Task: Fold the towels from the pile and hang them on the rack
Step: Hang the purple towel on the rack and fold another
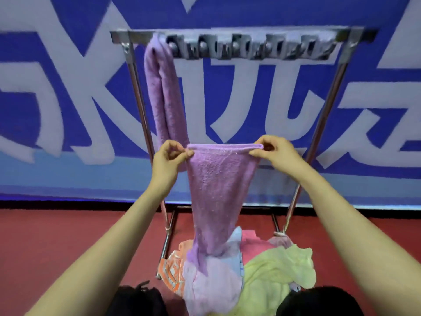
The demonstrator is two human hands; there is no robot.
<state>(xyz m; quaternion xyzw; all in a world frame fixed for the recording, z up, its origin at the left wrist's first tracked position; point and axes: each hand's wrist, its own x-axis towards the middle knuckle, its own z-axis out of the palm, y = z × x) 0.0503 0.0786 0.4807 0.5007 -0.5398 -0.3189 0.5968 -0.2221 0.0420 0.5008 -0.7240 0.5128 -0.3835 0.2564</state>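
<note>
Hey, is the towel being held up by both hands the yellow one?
No: the left hand and right hand pinch a purple towel; the yellow towel lies in the pile.

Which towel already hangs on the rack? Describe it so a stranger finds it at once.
Find the metal rack before the blue wall. At the left end of its top bar hangs a folded purple towel. Unlike the held purple towel, pinched by the left hand and right hand, or the pile on the floor, it alone drapes over the bar.

We're in some indoor hall: red floor point(57, 236), giant blue banner point(262, 87) with white lettering, a metal rack point(227, 33) before it.
</note>
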